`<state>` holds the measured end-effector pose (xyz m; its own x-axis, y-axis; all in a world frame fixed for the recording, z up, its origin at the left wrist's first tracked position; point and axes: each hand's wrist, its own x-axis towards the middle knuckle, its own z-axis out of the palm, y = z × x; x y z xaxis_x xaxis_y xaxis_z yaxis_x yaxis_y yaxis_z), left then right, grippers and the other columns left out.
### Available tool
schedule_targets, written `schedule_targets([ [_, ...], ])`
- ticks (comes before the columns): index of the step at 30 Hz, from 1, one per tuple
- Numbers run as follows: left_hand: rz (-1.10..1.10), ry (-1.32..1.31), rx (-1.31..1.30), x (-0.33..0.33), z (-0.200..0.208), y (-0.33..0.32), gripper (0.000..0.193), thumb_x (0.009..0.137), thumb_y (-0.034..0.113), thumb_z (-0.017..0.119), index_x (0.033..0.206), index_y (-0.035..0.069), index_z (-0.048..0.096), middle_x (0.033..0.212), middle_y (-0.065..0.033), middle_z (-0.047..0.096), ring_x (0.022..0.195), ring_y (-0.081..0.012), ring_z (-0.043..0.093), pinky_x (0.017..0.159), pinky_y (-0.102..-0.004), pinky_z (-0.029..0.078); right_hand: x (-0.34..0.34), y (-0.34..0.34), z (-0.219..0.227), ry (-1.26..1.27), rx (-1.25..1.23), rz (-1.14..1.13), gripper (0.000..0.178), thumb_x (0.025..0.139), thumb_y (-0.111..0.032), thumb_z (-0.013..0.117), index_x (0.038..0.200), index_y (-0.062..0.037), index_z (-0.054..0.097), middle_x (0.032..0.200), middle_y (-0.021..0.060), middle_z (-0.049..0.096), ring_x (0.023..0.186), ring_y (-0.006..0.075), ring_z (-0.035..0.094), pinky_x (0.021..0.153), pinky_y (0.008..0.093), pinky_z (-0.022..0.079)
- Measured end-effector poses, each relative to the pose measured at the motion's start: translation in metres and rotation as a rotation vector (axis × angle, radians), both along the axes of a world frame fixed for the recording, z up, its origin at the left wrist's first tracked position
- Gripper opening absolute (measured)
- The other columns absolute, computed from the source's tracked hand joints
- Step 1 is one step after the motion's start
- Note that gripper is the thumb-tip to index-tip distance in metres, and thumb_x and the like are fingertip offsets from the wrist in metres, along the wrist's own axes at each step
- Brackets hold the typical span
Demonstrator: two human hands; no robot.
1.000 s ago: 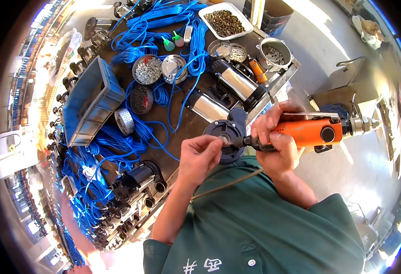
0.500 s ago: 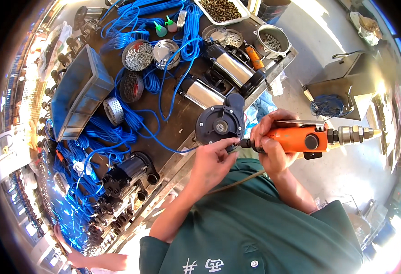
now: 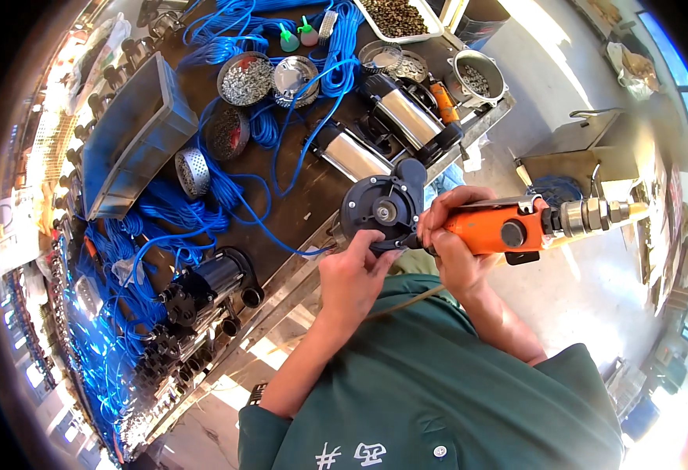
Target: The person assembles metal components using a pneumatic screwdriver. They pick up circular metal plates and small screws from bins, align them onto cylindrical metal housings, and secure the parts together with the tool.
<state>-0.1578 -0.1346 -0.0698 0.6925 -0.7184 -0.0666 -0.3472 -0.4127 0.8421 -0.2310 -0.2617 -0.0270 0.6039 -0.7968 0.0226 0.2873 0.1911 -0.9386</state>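
Observation:
My right hand [image 3: 455, 244] wraps round the front of an orange power screwdriver [image 3: 489, 229], which lies nearly level with its bit pointing left. The bit end meets the lower right rim of a round black pump [image 3: 384, 210]. Several screws dot the pump's face around a metal shaft end in its centre. My left hand [image 3: 350, 274] is closed at the pump's lower edge, index finger and thumb pinching the rim beside the bit. Whether a small screw sits between these fingertips is hidden. Beyond the pump, its shiny steel body [image 3: 352, 153] extends over the table.
On the dark table [image 3: 301, 215] lie blue cable coils [image 3: 156, 223], a grey crate [image 3: 140, 145], a bowl of screws [image 3: 246, 80] and another steel-bodied pump [image 3: 407, 113]. A second orange tool [image 3: 443, 103] rests near the edge. A metal box [image 3: 575, 145] stands at right.
My left hand has shifted slightly left along the pump's rim, its fingertips drawing away from the bit. Another person's arm at lower left has gone out of view. The view has shifted a little.

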Motion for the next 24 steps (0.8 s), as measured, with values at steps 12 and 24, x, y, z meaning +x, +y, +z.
schedule_targets([
  [12,0.225,0.111,-0.183,0.057,0.027,-0.007,0.01,0.083,0.011,0.069,0.083,0.001,0.065,0.061,-0.0052,0.06,0.054,-0.0034,0.052,0.051,-0.0206,0.041,-0.007,-0.021,0.008,-0.44,-0.096,-0.205,0.044,0.073,-0.008,0.053,0.116,-0.0045,0.047,0.089,0.0099,0.051,0.064,0.0148,0.049,0.068,0.0341,0.044],
  [24,0.173,-0.869,0.491,0.32,-0.102,-0.148,0.035,0.075,0.032,0.07,0.094,0.003,0.067,0.108,-0.0169,0.059,0.107,-0.0342,0.054,0.084,-0.0448,0.05,-0.011,-0.038,-0.006,-0.376,0.088,-0.221,0.041,0.072,-0.006,0.055,0.112,-0.006,0.046,0.086,0.009,0.047,0.062,0.0146,0.048,0.063,0.0327,0.046],
])
